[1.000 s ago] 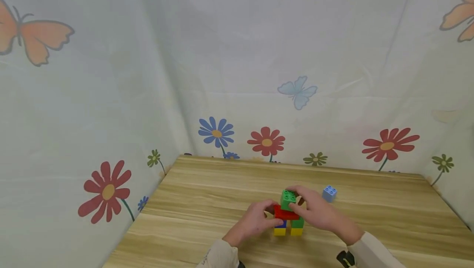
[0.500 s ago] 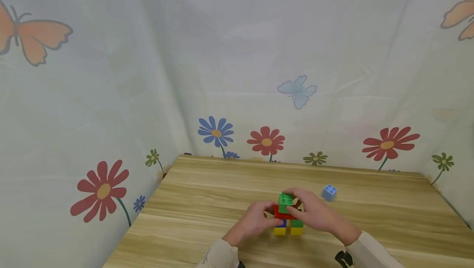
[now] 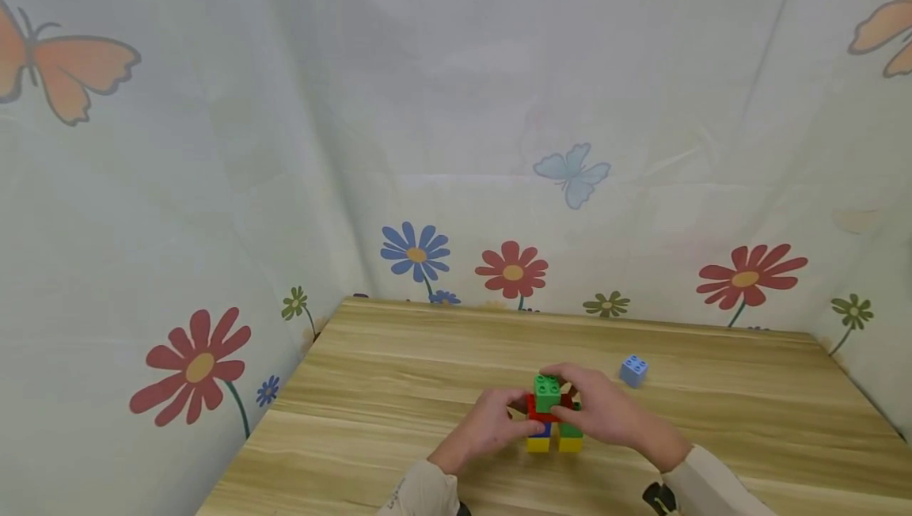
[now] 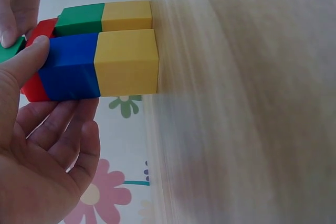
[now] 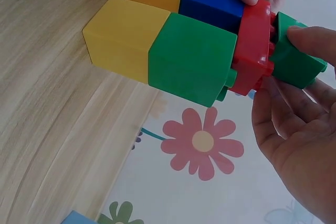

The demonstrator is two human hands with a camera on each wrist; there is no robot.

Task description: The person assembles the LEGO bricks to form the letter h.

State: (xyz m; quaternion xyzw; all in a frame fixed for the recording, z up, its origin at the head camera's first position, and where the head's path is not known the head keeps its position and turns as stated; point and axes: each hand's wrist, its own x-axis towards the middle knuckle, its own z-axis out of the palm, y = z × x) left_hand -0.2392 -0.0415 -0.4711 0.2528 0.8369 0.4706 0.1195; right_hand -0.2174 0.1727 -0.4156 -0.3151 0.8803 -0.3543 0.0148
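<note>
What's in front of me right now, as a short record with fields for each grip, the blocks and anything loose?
Left grip: holds red oblong plastic block and blue squarish plastic block
Right grip: pinches upper green squarish plastic block
Stacking: blue block on one yellow squarish plastic block; lower green squarish plastic block on second yellow block
Top joint: red studs visible under upper green block; appears not fully seated
Loose: light-blue squarish plastic block on wood-grain table, beyond right grip

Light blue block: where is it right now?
In the head view, the light blue block sits studs-up on the wooden table, right of centre, just beyond the right hand.
</note>
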